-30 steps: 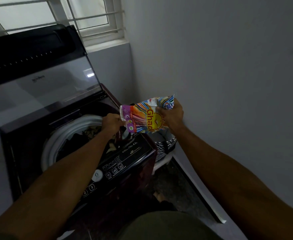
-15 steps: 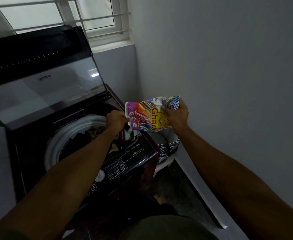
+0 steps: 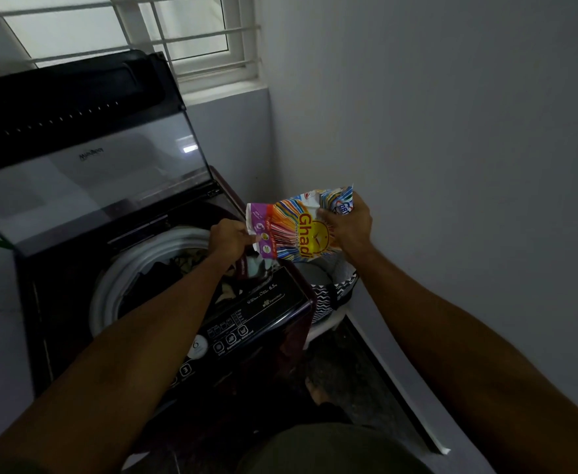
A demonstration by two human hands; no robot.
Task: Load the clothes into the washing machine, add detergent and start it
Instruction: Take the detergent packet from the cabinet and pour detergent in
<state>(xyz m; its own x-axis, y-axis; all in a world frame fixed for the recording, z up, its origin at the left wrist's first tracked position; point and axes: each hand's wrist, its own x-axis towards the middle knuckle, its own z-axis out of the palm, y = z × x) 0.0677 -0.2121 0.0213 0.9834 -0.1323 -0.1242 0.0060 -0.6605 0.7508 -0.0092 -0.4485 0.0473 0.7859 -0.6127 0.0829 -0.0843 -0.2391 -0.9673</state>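
The detergent packet [image 3: 297, 230], striped in many colours with "Ghadi" in red on yellow, is held in the air above the right front corner of the washer [image 3: 164, 302], tilted with its purple end toward the drum. The right hand [image 3: 347, 229] grips its crumpled upper end, fingers curled round the plastic. The left hand [image 3: 231, 239] pinches the purple lower edge, just over the drum opening. The two hands are apart, one at each end of the packet.

Below them the white drum rim [image 3: 144, 265] rings a heap of dark and pale clothes [image 3: 178, 268]. The glass lid [image 3: 92, 179] stands open, leaning back toward the barred window [image 3: 144, 29]. The control panel [image 3: 243, 323] runs along the front edge, with a round white dial [image 3: 197, 347] partly hidden by the left forearm.

To the right of the washer, by the wall, sits a basket [image 3: 332, 292] with a black-and-white zigzag pattern, on something white.
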